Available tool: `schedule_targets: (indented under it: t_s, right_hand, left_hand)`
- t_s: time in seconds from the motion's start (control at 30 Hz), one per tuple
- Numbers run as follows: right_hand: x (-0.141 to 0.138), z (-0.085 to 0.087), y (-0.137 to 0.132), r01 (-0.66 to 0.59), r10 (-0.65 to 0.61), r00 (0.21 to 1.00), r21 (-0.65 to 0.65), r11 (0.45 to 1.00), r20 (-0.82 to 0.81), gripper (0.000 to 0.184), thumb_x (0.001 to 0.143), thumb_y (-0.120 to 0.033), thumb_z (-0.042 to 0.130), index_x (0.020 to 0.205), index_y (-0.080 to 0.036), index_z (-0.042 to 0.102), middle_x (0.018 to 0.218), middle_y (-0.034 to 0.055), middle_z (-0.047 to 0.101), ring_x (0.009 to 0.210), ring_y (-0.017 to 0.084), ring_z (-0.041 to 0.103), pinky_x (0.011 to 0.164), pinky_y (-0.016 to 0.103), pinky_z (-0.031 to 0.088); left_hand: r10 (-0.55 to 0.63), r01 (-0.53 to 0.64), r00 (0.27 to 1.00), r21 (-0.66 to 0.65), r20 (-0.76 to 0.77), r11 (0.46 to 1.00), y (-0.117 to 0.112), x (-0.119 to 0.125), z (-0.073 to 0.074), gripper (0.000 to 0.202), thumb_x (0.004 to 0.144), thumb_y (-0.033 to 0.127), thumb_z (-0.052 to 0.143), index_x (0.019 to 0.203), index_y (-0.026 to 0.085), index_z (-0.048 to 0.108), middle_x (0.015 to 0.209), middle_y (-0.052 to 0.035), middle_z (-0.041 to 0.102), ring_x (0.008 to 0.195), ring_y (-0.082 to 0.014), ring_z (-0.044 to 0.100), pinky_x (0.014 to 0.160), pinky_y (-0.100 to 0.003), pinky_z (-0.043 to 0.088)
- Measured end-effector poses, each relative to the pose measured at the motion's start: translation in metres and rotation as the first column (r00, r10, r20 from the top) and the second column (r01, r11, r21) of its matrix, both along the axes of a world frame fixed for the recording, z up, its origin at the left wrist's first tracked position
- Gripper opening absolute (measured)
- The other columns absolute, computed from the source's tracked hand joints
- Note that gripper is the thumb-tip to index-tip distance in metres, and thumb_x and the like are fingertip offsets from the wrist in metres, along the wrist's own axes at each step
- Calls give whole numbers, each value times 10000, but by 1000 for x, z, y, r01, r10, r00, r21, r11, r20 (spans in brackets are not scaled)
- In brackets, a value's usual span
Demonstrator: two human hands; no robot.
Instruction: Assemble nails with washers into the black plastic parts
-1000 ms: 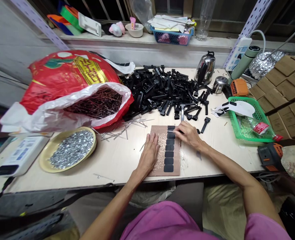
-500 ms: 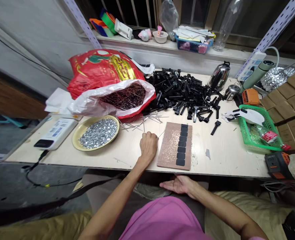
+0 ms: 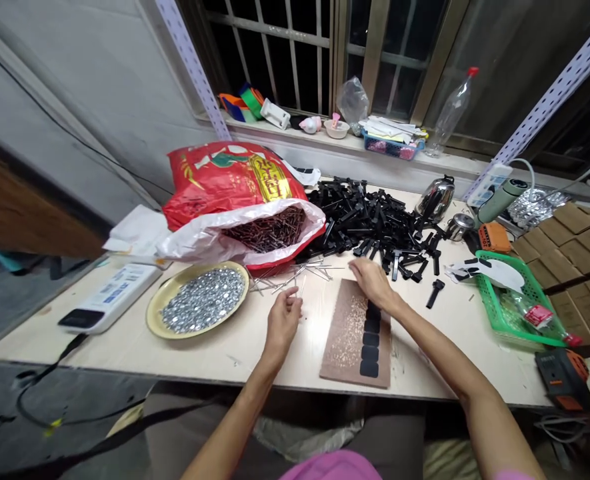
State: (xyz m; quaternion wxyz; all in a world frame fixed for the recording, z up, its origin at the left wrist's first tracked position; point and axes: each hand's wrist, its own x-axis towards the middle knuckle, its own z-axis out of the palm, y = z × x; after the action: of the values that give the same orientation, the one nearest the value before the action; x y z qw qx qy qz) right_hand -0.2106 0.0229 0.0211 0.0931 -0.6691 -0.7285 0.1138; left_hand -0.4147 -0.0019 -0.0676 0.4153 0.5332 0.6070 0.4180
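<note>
My left hand (image 3: 283,319) hovers just left of the brown board (image 3: 347,333), fingers pinched on a thin metal pin that points up toward the loose pins (image 3: 295,275). My right hand (image 3: 372,281) lies palm down on the board's far end, fingers spread, over the top of a row of black pads (image 3: 371,339). A big heap of black plastic parts (image 3: 369,217) lies just beyond it. The red bag (image 3: 239,200) full of dark pins gapes open to the left.
A yellow dish (image 3: 161,319) of silvery pieces sits left of my hands, with a white scale (image 3: 105,297) beyond it. A green basket (image 3: 509,297), kettle (image 3: 435,197) and orange tools stand at right. Cardboard boxes (image 3: 579,243) fill the far right.
My right hand came up from below the table edge onto the board's far end. My left hand lifted off the table with a pin. The view tilted upward.
</note>
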Motion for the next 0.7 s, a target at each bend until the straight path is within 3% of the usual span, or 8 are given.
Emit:
schedule_targets:
  t_s: [0.07, 0.17, 0.23, 0.3, 0.47, 0.57, 0.63, 0.7]
  right_hand:
    - [8, -5, 39, 47, -50, 994, 33, 998, 98, 263, 951, -155, 397, 1009, -166, 654, 1049, 94, 620, 914, 179, 572, 724, 268, 427]
    - [13, -15, 71, -67, 57, 983, 47, 997, 177, 249, 939, -167, 436, 1045, -221, 654, 1109, 76, 601, 1016, 190, 518, 756, 266, 416]
    - [12, -23, 83, -187, 169, 948, 42, 982, 269, 240, 932, -204, 474, 1106, -237, 636, 1120, 79, 598, 1056, 203, 485, 795, 281, 412]
    - [7, -32, 91, -247, 221, 917, 37, 968, 333, 251, 917, -261, 519, 1146, -225, 616, 1105, 97, 603, 1058, 224, 476, 841, 319, 407]
    - [-8, -43, 85, -153, 124, 969, 124, 980, 212, 203, 896, -140, 468, 1015, -176, 628, 1050, 115, 622, 999, 212, 527, 889, 348, 408]
    - [-10, -43, 60, -90, 102, 992, 161, 983, -68, 223, 883, -188, 484, 1092, -169, 561, 994, 72, 632, 900, 177, 576, 798, 301, 459]
    - [-4, -40, 44, -111, 144, 923, 110, 988, -356, 228, 887, -252, 495, 1102, -182, 529, 902, 16, 632, 781, 139, 597, 708, 258, 476]
    - [8, -35, 38, -165, 160, 872, 30, 986, -463, 213, 923, -284, 450, 1098, -190, 525, 837, -11, 623, 692, 114, 592, 652, 234, 470]
  left_hand:
    - [17, 7, 976, 110, -217, 994, 1, -8, -3, 328, 786, 280, 469, 1064, 157, 593, 711, -24, 594, 688, -207, 580, 699, -355, 481]
    - [92, 53, 825, 237, -558, 970, 0, -19, -9, 335, 819, 202, 416, 1058, 142, 643, 756, -94, 620, 778, -262, 565, 728, -392, 463]
    - [153, 77, 706, 290, -691, 954, 1, -20, -11, 357, 849, 183, 383, 1077, 139, 654, 812, -130, 630, 778, -275, 547, 705, -398, 456]
    - [203, 100, 652, 349, -730, 932, 5, -13, -11, 356, 867, 201, 392, 1110, 143, 646, 899, -150, 634, 789, -276, 539, 704, -400, 459]
    - [256, 115, 784, 537, -566, 836, 30, 26, -1, 370, 901, 247, 394, 1199, 130, 579, 1076, -169, 623, 973, -293, 548, 865, -448, 461]
    - [190, 160, 854, 592, -484, 790, 46, 50, 5, 398, 888, 229, 410, 1259, 158, 535, 1254, -160, 573, 1212, -317, 458, 992, -484, 392]
    - [88, 220, 887, 583, -453, 782, 53, 61, 9, 363, 869, 210, 422, 1196, 188, 579, 1241, -131, 597, 1250, -313, 443, 1029, -492, 356]
    - [-15, 234, 920, 518, -392, 823, 55, 66, 12, 292, 862, 205, 409, 1041, 205, 640, 1061, -104, 672, 1102, -287, 555, 981, -463, 399]
